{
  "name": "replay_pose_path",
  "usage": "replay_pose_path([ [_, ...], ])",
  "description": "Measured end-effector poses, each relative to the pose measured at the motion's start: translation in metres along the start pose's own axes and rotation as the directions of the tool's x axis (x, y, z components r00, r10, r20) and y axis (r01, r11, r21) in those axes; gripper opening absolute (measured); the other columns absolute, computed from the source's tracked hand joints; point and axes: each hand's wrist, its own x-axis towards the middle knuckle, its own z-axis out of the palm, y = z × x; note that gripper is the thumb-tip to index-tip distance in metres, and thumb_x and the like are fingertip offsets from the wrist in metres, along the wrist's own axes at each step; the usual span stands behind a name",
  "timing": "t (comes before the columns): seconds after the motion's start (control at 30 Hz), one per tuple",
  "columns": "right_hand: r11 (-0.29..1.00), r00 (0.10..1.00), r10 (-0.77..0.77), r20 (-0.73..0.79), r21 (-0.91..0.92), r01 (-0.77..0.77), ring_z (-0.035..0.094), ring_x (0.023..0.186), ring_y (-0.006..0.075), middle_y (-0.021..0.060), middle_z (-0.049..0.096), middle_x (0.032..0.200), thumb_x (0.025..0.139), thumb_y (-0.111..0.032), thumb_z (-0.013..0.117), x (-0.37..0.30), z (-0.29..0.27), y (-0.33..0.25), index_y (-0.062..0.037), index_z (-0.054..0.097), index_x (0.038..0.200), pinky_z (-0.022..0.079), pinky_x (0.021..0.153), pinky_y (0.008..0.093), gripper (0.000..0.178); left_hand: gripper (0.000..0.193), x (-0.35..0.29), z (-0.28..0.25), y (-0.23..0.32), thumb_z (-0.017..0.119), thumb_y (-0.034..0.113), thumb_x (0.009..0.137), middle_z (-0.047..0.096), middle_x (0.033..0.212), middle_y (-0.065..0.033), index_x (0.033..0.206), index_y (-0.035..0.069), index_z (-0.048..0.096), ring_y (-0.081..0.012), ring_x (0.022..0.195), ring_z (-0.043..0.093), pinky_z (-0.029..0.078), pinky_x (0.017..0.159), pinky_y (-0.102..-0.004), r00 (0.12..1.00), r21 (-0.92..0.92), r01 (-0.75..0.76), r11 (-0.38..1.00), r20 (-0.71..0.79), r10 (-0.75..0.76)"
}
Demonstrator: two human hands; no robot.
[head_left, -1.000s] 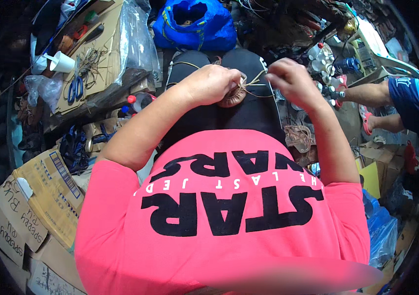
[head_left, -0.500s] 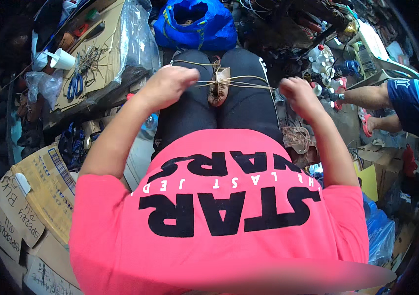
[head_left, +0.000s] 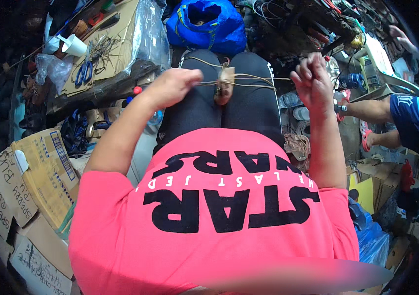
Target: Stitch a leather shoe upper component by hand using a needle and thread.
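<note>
A small brown leather shoe [head_left: 224, 92] is held between my black-clad thighs, its lighter tan part toward my knees. Long tan laces [head_left: 254, 75] stretch from it to both sides across my legs. Over my left thigh, my left hand [head_left: 179, 84] is closed on the lace that runs left from the shoe. My right hand [head_left: 313, 82] is raised beyond my right thigh with its fingers curled, and a taut lace leads to it. The exact grip of the fingertips is too small to make out.
A blue bag [head_left: 209, 34] stands beyond my knees. Blue-handled scissors [head_left: 85, 72] and a white cup [head_left: 74, 46] lie on the cardboard-covered bench [head_left: 121, 46] at left. Plastic bottles [head_left: 290, 100] and another person's leg [head_left: 367, 106] are at right. Marked cardboard boxes [head_left: 42, 172] lie near left.
My right hand has risen and turned upright, farther from my thigh, drawing the lace along. My left hand stays closed near the same place. The view has shifted slightly.
</note>
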Motion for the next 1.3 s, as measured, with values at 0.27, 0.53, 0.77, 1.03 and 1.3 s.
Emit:
replay_pose_path([
  [0.27, 0.978, 0.836, -0.199, -0.512, -0.048, 0.204, 0.054, 0.078, 0.0182, 0.0027, 0.051, 0.074, 0.098, -0.032, 0.040, -0.022, -0.011, -0.057, -0.0094, 0.049, 0.083, 0.039, 0.092, 0.0412, 0.029, 0.010, -0.043, -0.080, -0.013, 0.058, 0.014, 0.090, 0.057, 0.075, -0.0017, 0.091, 0.005, 0.061, -0.0101, 0.074, 0.052, 0.040, 0.069, -0.0231, 0.865, -0.823, -0.001, 0.568, -0.285, -0.412],
  [0.53, 0.356, 0.837, 0.522, -0.163, -0.850, -0.388, 0.053, 0.074, 0.0109, 0.0050, 0.062, 0.089, 0.085, -0.030, 0.062, -0.033, 0.031, -0.094, -0.0012, 0.066, 0.095, 0.041, 0.067, 0.0236, 0.031, 0.025, -0.020, -0.083, 0.035, 0.056, 0.026, 0.092, 0.057, 0.079, -0.0035, 0.084, 0.003, 0.057, -0.0175, 0.073, 0.057, 0.048, 0.067, -0.0295, 0.997, -0.944, 0.074, 0.320, 0.058, -0.059],
  [0.77, -0.203, 0.748, 0.324, -0.579, -0.815, -0.543, 0.060, 0.090, 0.0141, 0.0081, 0.068, 0.097, 0.087, -0.019, 0.061, -0.106, -0.121, -0.115, -0.0030, 0.066, 0.106, 0.045, 0.083, 0.0275, 0.026, 0.016, -0.095, -0.159, -0.051, 0.067, 0.011, 0.078, 0.063, 0.084, -0.0113, 0.091, 0.002, 0.067, -0.0241, 0.081, 0.060, 0.047, 0.075, -0.0312, 0.788, 0.301, 0.613, 0.731, -0.304, -0.536],
  [1.03, -0.730, 0.397, -0.399, -0.827, 0.024, -0.683, 0.062, 0.092, 0.0356, 0.0214, 0.063, 0.104, 0.086, -0.034, 0.057, -0.265, -0.225, -0.218, -0.0057, 0.066, 0.105, 0.048, 0.081, 0.0412, 0.036, 0.037, -0.209, -0.299, -0.106, 0.054, 0.041, 0.085, 0.064, 0.108, -0.0113, 0.113, 0.017, 0.063, -0.0322, 0.100, 0.060, 0.046, 0.086, -0.0402, 0.241, 0.333, 0.940, -0.073, -0.800, -0.550],
  [1.3, 0.241, 0.922, 0.211, -0.325, -0.897, -0.371, 0.058, 0.080, 0.0089, 0.0047, 0.065, 0.092, 0.083, -0.004, 0.059, -0.061, -0.067, -0.004, -0.0058, 0.062, 0.114, 0.047, 0.073, 0.0246, 0.032, 0.033, 0.028, -0.010, -0.002, 0.067, 0.017, 0.080, 0.063, 0.110, -0.0102, 0.111, 0.008, 0.065, -0.0210, 0.105, 0.058, 0.043, 0.091, -0.0320, 0.988, -0.216, -0.101, 0.971, -0.134, 0.073],
])
